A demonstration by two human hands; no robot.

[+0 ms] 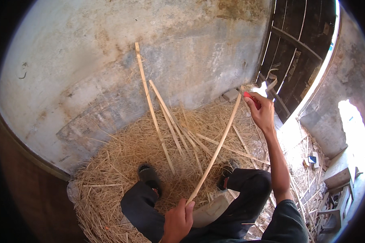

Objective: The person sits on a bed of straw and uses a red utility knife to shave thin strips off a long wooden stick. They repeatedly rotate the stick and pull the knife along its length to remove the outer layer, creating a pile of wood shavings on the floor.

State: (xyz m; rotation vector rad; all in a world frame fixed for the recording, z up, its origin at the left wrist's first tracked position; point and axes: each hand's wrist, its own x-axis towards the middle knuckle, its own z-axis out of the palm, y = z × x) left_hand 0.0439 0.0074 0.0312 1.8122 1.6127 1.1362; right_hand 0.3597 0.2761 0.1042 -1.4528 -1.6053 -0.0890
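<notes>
A long, pale strip of bamboo or wood (217, 152) slants from my lap up to the far right. Its near end is gripped in my left hand (178, 222), fingers closed around it. At the strip's far end, my right hand (263, 113) is closed on a small red-handled tool (253, 101) that meets the strip; its working edge is too small to make out. Thin curled shavings (273, 79) show just beyond that hand, against the dark door.
Several similar strips (150, 105) lean on the stained wall (89, 60) or lie across straw-like shavings (109, 158) around my feet. A pale block (211, 210) sits between my legs. Right stand a plank door (292, 44), a small wooden stool (338, 208) and a small dark-and-white object (312, 159).
</notes>
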